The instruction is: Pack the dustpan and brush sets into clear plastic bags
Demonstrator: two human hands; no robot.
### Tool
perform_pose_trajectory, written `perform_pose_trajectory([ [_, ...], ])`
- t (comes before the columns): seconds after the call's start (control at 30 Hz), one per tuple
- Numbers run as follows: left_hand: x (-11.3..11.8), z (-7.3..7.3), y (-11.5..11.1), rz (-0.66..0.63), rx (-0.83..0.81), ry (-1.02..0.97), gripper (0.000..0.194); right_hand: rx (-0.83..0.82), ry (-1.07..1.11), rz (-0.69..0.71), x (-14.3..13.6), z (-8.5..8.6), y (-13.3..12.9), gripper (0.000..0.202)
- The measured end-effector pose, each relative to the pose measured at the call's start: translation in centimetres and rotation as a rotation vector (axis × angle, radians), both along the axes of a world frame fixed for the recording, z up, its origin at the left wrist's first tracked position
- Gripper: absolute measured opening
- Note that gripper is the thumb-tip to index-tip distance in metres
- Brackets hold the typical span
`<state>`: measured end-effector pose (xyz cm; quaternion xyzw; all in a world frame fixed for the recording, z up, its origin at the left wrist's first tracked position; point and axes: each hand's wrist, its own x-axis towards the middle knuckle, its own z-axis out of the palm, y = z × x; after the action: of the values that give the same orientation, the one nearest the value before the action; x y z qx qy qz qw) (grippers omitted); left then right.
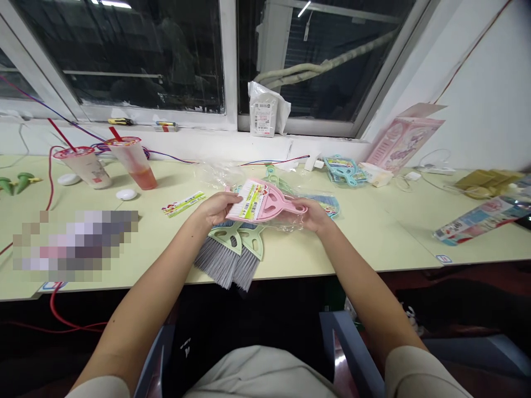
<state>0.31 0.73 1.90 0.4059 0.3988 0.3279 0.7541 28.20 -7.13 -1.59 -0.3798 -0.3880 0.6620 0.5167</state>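
A pink dustpan and brush set with white bristles and a printed label is held level above the table. My left hand grips its bristle end, thumb on top. At the handle end, my right hand is closed around the tip; some fingers are hidden. Clear plastic film shows under the handle, and I cannot tell whether it wraps the set. Below lie two green brushes with grey bristles, their tips over the table's front edge. A blue packaged set rests behind my right hand.
Left of my hands lies a printed label strip. Two drink cups with straws, the nearer a reddish one, stand at the back left. Further right are stacked blue sets, a pink box and a long package.
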Motion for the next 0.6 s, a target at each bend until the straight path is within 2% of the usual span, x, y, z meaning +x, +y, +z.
perform_pose_trajectory([
  [0.07, -0.2, -0.1, -0.1, 0.030, 0.019, -0.033, 0.033, -0.068, -0.186, -0.010, 1.2, 0.1, 0.0, 0.019],
  [0.1, -0.3, -0.1, -0.1, 0.041, 0.024, -0.047, 0.031, -0.086, -0.258, -0.010, 1.8, 0.2, 0.1, 0.018],
  [0.17, -0.6, -0.2, -0.1, 0.045, 0.025, -0.063, 0.025, -0.076, -0.325, -0.007, 2.7, 0.5, 0.1, 0.030],
  [0.27, -1.1, -0.4, 0.2, 0.027, 0.039, -0.063, 0.017, -0.046, -0.346, -0.022, 3.2, 1.1, -0.1, 0.038],
  [0.6, -1.7, -0.6, 0.6, 0.043, 0.077, -0.017, 0.006, -0.046, -0.311, -0.143, 3.2, 1.7, -1.0, 0.025],
])
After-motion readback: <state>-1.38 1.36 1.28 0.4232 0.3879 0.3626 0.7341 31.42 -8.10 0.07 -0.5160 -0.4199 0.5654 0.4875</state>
